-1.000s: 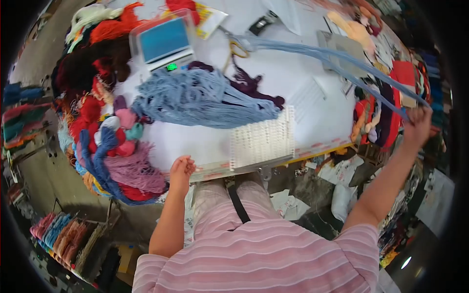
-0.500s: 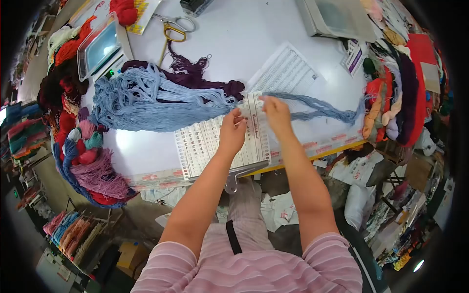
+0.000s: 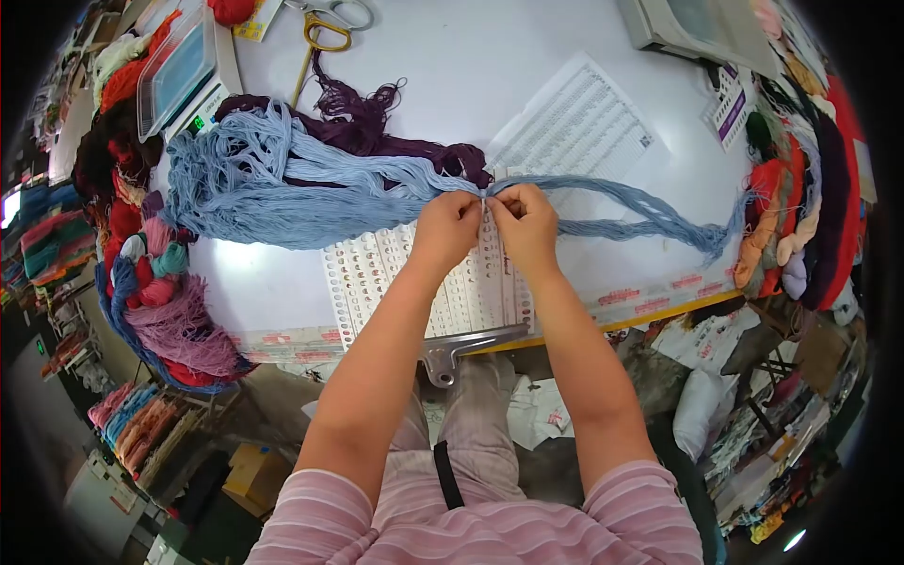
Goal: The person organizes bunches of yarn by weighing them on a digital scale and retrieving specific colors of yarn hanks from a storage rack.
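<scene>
My left hand (image 3: 446, 229) and my right hand (image 3: 524, 226) meet fingertip to fingertip at the top edge of a white perforated sample card (image 3: 377, 275). Both pinch light blue yarn there. A big tangled bundle of light blue yarn (image 3: 273, 188) spreads to the left of my hands. A thinner light blue strand (image 3: 640, 212) trails right from my right hand across the white table (image 3: 471, 75). Dark purple yarn (image 3: 377, 141) lies behind the blue bundle.
A digital scale (image 3: 179, 71) stands at the back left, yellow-handled scissors (image 3: 325, 28) behind the yarn. A printed sheet (image 3: 584, 127) lies right of centre. Piles of coloured yarn skeins (image 3: 155, 282) fill the left edge, more yarn (image 3: 800, 207) the right edge. A metal clip (image 3: 461, 347) juts from the front edge.
A second ago my right hand was stretched far right pulling the strand and my left rested at the table edge. Both hands have come together at the card's top edge.
</scene>
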The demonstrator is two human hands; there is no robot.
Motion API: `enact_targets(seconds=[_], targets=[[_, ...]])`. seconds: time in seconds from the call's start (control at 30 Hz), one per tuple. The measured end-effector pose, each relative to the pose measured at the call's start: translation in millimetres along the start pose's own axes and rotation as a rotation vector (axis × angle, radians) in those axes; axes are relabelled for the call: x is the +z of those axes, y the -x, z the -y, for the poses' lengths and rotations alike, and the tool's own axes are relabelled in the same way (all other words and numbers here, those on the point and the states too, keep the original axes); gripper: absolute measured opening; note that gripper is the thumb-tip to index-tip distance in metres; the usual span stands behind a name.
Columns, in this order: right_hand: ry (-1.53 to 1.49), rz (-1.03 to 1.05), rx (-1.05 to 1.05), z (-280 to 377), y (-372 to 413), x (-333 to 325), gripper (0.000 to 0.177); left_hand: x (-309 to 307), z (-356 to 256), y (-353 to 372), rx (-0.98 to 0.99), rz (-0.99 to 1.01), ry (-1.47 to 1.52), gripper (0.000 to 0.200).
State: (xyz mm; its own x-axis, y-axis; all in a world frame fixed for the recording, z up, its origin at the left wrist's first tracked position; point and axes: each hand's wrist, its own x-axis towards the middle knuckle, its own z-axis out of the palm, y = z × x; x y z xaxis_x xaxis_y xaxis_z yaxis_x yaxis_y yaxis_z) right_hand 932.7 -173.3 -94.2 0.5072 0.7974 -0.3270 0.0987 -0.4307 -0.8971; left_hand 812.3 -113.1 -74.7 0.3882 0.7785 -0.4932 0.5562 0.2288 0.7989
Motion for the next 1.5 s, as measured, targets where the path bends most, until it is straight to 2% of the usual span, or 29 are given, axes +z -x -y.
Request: enact_targets(seconds=[0.07, 0.1, 0.17, 0.27, 0.4, 0.5, 0.57, 0.6, 0.67, 0.7, 0.77, 0.83, 0.9, 0.93, 0.97, 1.0, 1.07, 1.1, 1.13, 1.2, 1.23, 1.3, 1.33, 1.4, 1.43, 1.5], targets=[[0.170, -0.051, -0.248, -0.7, 4.3, 1.2, 0.007, -0.1, 1.4, 0.3, -0.080, 0.032, 0.148, 0.016], [0.169, -0.051, -0.246, -2.4, 6.9, 1.9, 0.007, 1.3, 3.7, -0.3, -0.081, 0.033, 0.147, 0.016], [0.167, -0.130, -0.507, -5.9, 10.9, 3.4, 0.008, 4.1, 8.3, -2.0, -0.031, 0.009, 0.221, 0.015], [0.092, -0.030, -0.439, -7.5, 13.3, -3.4, 0.010, -1.2, -1.0, -0.1, 0.010, 0.005, 0.060, 0.014], [0.038, 0.008, -0.346, -4.1, 11.4, -5.4, 0.009, 3.4, -2.6, 0.1, 0.016, -0.051, 0.053, 0.015], [0.058, 0.034, -0.309, -5.2, 12.1, -5.5, 0.019, 4.4, -4.9, 0.4, -0.036, -0.063, 0.053, 0.015], [0.182, 0.021, -0.324, -9.7, 11.9, -2.2, 0.039, 4.6, 0.1, -1.6, 0.101, -0.131, -0.151, 0.013], [0.181, 0.020, -0.326, -6.0, 12.1, -1.8, 0.039, 2.7, 2.3, -2.5, 0.102, -0.132, -0.152, 0.013], [0.315, 0.049, -0.291, 4.6, 12.0, -3.1, 0.047, -5.9, 7.2, -4.8, 0.196, -0.264, -0.341, 0.011], [0.317, 0.044, -0.294, 10.3, 13.0, -3.2, 0.047, -20.0, 7.8, -5.2, 0.104, -0.279, -0.200, 0.010], [0.411, 0.033, -0.252, 20.5, 15.4, -1.9, 0.041, -52.6, 6.6, 2.2, 0.076, -0.471, -0.122, 0.009], [0.473, 0.061, -0.232, 21.4, 17.2, -3.2, 0.035, -78.6, 0.9, 11.1, -0.101, -0.527, 0.161, 0.009], [0.531, 0.097, -0.216, 21.9, 17.5, -4.0, 0.030, -80.3, 8.1, 17.6, -0.055, -0.402, 0.468, 0.006], [0.647, 0.042, -0.346, 23.3, 18.0, -6.5, 0.027, -73.4, 8.2, 19.3, -0.025, -0.349, 0.673, 0.007], [0.765, -0.016, -0.474, 24.6, 17.5, -9.7, 0.024, -69.7, 10.4, 18.5, 0.014, -0.239, 0.769, 0.013], [0.768, -0.022, -0.558, 26.2, 14.2, -12.2, 0.017, -67.2, 10.1, 18.2, 0.015, -0.239, 0.769, 0.013], [0.745, -0.006, -0.628, 22.3, 7.9, -14.1, 0.020, -61.4, 9.8, 17.2, 0.021, -0.120, 0.967, 0.017], [0.719, 0.015, -0.699, 20.8, 5.7, -15.5, 0.022, -59.9, 8.8, 17.0, 0.001, -0.116, 0.942, 0.019], [0.722, 0.017, -0.702, 20.1, 4.5, -16.9, 0.022, -58.1, 7.2, 17.8, 0.003, -0.117, 0.946, 0.019], [0.608, 0.159, -0.529, 20.9, 2.4, -19.7, 0.035, -52.9, 2.0, 19.9, 0.054, -0.043, 1.135, 0.020], [0.610, 0.156, -0.530, 23.9, 0.7, -21.9, 0.035, -50.3, 1.4, 20.3, 0.056, -0.040, 1.136, 0.020], [0.589, 0.224, -0.525, 35.0, -3.4, -28.3, 0.047, -45.5, -1.6, 20.3, 0.069, 0.038, 1.031, 0.028], [0.590, 0.223, -0.527, 38.7, -5.0, -31.2, 0.047, -39.5, -6.0, 19.3, 0.082, 0.064, 0.965, 0.051], [0.565, 0.220, -0.618, 44.1, -7.9, -35.6, 0.050, -30.9, -13.8, 17.9, 0.196, 0.203, 0.714, 0.072], [0.568, 0.220, -0.624, 46.9, -7.9, -36.3, 0.050, -29.8, -18.6, 16.2, 0.183, 0.256, 0.508, 0.086], [0.362, 0.282, -0.488, 49.8, -3.2, -36.9, 0.051, -20.4, -28.5, 15.2, 0.221, 0.206, 0.220, 0.086]])
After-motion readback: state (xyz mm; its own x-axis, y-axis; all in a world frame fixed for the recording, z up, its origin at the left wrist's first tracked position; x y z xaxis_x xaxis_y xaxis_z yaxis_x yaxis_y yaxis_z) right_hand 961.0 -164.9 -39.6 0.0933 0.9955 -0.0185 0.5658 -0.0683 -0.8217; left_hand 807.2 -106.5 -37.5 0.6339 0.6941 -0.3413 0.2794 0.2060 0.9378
